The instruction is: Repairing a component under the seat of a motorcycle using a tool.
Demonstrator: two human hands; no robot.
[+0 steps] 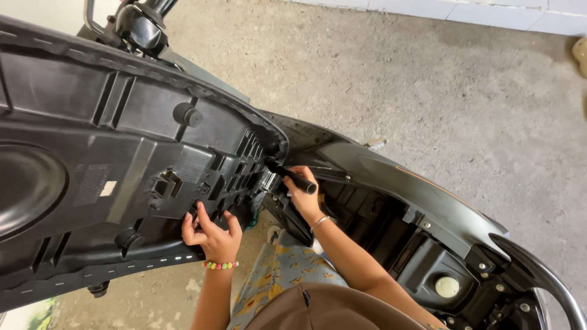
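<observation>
A scooter stands on a grey concrete floor (428, 79), its seat (110, 153) tipped up so the black ribbed underside faces the camera. On that underside, left of centre, sits a small pale rectangular sticker (108, 188), slightly tilted; beside it is a darker grey rectangular label (90, 183) whose print is too faint to tell. A row of pale staples runs along the seat's lower edge.

The left hand (211, 235) presses flat against the lower part of the seat underside, fingers spread fairly wide, gripping nothing; a bracelet (221, 265) of coloured beads circles its wrist. The right hand (302, 192) is closed around the black handle of a tool (292, 176), whose tip points up-left into the hinge area where the seat meets the body. A thin silver bangle (319, 223) sits on that wrist.

To the right, the grey side panel (391, 183) curves away above the open compartment (367, 220). Further right, near the tail, a round cream cap (447, 286) lies in a dark recess, with small silver bolts near it. A grab rail (550, 281) rims the tail. At top left the dark handlebar (143, 24) shows. A pale tiled wall (465, 12) edges the floor at the top. The person's patterned blue trousers (275, 275) fill the bottom centre.
</observation>
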